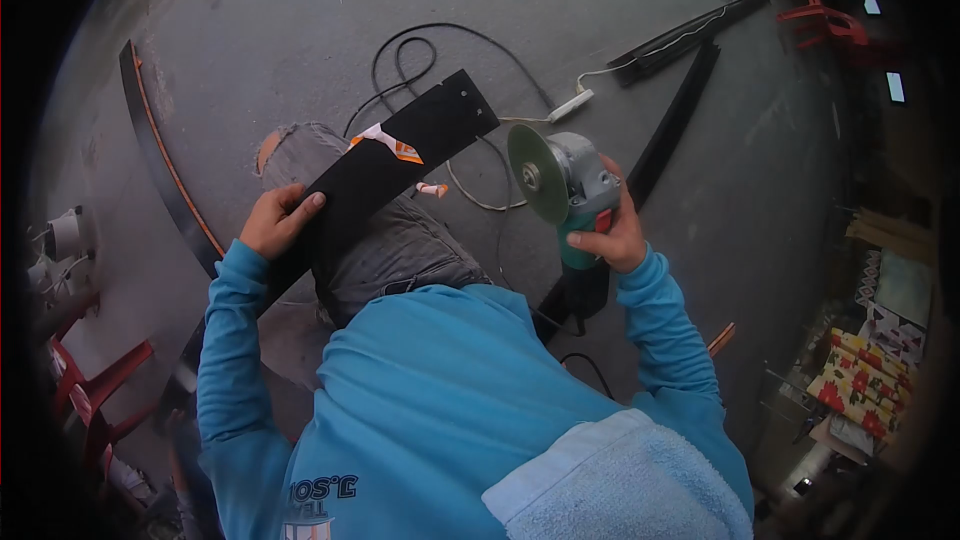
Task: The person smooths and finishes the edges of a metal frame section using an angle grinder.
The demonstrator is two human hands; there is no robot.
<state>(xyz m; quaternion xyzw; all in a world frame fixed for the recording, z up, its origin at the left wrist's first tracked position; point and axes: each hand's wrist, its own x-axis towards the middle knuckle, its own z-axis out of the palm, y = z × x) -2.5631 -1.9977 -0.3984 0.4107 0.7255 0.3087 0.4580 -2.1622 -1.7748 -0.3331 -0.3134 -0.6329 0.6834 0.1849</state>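
Observation:
My left hand (279,224) is closed around a long flat black strip (400,145), thumb on its upper face. The strip slants across my thighs, and its far end has small holes near the edge. A piece of orange and white tape (392,143) clings to it part way along. In my right hand (622,237) is an angle grinder (585,190) with a green body, a grey metal head and a large round disc (537,175). The disc stands apart from the strip's far end, to its right. My right fingers wrap the grinder's body, partly hidden behind it.
A dark cable (450,28) loops on the grey floor beyond my knees. A white power strip (570,106) lies near it. Other black strips (680,100) rest at right and a curved one (165,160) at left. Red chairs (100,390) stand lower left; flowered cloth (865,385) lies at right.

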